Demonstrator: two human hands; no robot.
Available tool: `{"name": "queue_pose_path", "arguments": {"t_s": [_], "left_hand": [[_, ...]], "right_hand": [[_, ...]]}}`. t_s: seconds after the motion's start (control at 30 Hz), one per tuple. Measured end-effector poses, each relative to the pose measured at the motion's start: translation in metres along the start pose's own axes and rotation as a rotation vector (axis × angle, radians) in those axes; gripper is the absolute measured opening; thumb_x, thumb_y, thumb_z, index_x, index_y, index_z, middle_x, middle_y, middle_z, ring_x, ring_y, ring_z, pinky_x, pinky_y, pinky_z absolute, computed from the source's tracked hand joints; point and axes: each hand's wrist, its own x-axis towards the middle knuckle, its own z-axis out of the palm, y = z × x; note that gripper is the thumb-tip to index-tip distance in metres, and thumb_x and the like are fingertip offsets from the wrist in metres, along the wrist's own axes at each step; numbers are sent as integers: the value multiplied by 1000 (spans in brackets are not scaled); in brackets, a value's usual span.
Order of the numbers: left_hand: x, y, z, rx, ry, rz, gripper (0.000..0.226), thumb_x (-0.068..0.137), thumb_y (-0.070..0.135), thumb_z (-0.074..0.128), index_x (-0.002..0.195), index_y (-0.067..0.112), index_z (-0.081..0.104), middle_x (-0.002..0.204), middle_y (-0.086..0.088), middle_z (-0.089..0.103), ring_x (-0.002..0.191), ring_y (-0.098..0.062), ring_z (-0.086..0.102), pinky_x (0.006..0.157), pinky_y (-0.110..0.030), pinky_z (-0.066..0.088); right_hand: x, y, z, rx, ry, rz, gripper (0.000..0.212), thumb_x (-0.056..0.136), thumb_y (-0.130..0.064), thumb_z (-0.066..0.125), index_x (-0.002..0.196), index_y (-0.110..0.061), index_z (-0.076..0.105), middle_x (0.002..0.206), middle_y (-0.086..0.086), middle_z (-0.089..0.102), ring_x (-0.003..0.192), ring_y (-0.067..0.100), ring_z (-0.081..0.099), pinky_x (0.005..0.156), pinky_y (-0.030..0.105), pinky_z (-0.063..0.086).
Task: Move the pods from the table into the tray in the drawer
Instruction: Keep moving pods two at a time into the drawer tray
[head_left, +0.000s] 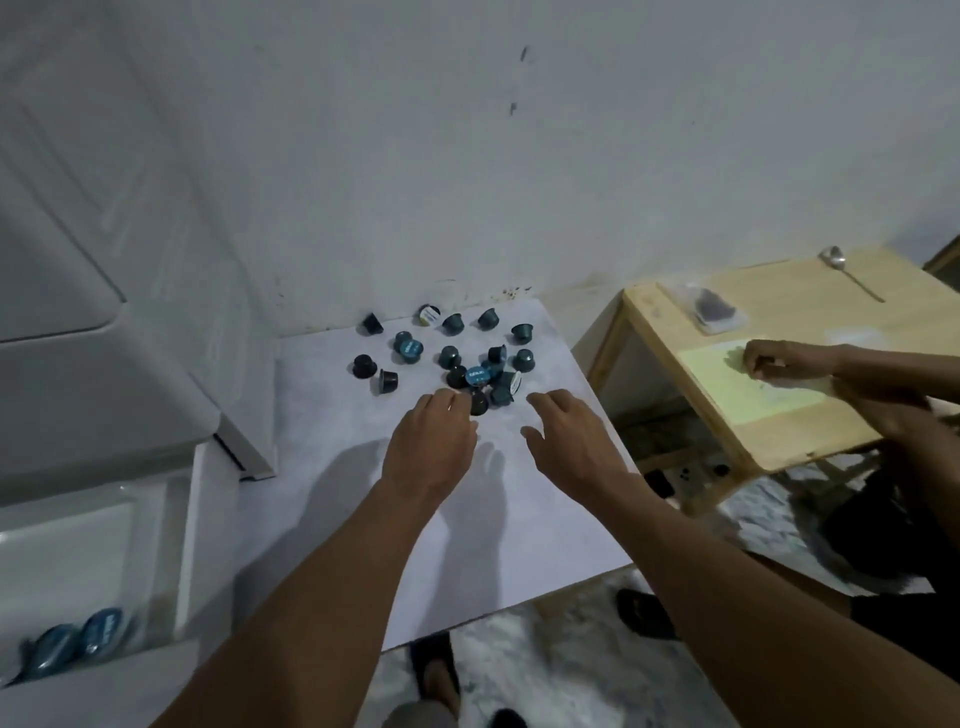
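Pods (449, 358) scattered at far end of desk (363, 493), two in tray (78, 545); white writing on blue lids unreadable. My left hand (431, 441), fingers loosely bent, just beside dark pod (478, 402); right hand (566, 436) fingers spread, empty. Another person's hand (774, 364) rightward.

pods (450, 357) lying clustered near the table's (540, 561) far edge; tray (78, 545) sitting left of the table, more pods lying in its near-left corner.

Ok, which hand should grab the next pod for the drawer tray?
Left hand: its fingers are beside the nearest dark pod, and the tray lies on that side. The right hand hovers open, farther from the tray.
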Motion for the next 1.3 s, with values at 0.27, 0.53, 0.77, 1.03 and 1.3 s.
{"name": "queue_pose_path", "arguments": {"t_s": [0.27,0.53,0.77,1.03,1.3], "left_hand": [[70,-25,57,-21,-161,-63,26,91,15,54,116,9,58,112,-9,60,97,-25,59,80,-35,51],[101,-41,96,-4,-331,-20,31,95,18,47,126,19,48,117,-6,53,100,-23,57,80,-33,50],[112,-43,102,-62,-341,-64,24,93,16,48,117,18,47,115,-4,53,101,-23,56,77,-32,48],[102,-44,90,-185,-295,-132,32,88,16,57,120,16,52,119,-7,45,98,-26,59,84,-32,49],[80,-22,43,-261,-182,-182,44,86,20,57,128,21,46,113,-7,45,96,-29,57,85,-35,48]], "right_hand": [[83,20,49,42,-155,19,39,93,-19,54,132,-23,49,125,11,53,109,30,52,90,39,49],[127,33,86,58,-238,-76,29,98,-26,39,123,-29,55,122,3,48,102,19,48,81,24,40],[135,38,93,94,-261,-13,27,97,-24,42,120,-23,56,116,1,49,103,23,52,74,18,38],[126,33,73,120,-300,49,28,93,-21,51,120,-15,54,135,6,42,102,30,56,86,37,50],[94,21,34,98,-164,-50,36,89,-30,60,123,-19,56,112,6,56,93,23,55,76,27,43]]}}
